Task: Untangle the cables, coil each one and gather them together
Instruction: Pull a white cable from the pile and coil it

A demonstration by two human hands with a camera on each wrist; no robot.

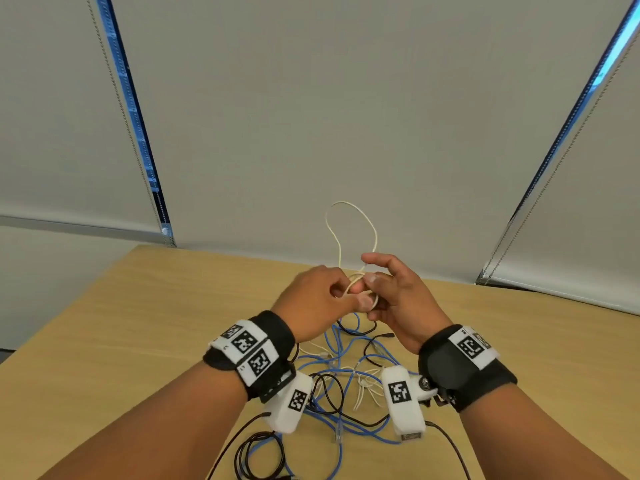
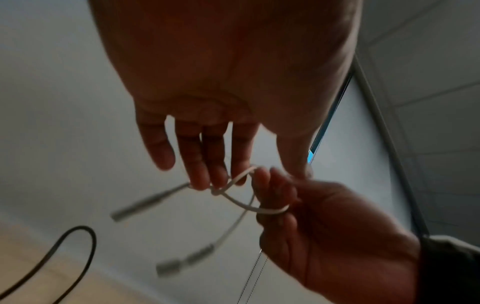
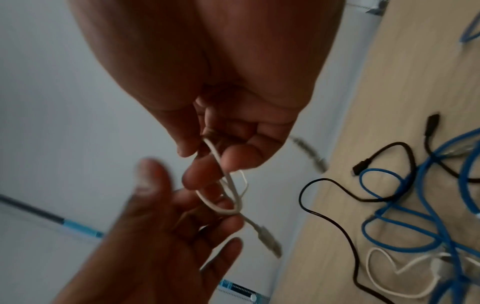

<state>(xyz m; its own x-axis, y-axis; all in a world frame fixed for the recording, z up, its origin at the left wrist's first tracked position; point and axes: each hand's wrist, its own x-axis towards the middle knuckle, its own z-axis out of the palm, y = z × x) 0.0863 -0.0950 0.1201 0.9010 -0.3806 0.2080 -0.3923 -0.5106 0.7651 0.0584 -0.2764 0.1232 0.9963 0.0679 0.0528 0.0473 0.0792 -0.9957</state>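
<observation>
Both hands are raised above the table and work on a thin white cable, whose loop stands up behind them. My left hand pinches the cable at a crossing, which the left wrist view shows at the left fingertips. My right hand holds the same cable; a turn of the white cable runs around its fingers. In the right wrist view the white cable loops between the curled fingers of my right hand and my left hand. Two blurred plugs dangle below.
A tangle of blue cable, black cable and another white cable lies on the wooden table beneath my wrists. A coiled black cable sits at the near edge. Window blinds hang behind the table's far edge.
</observation>
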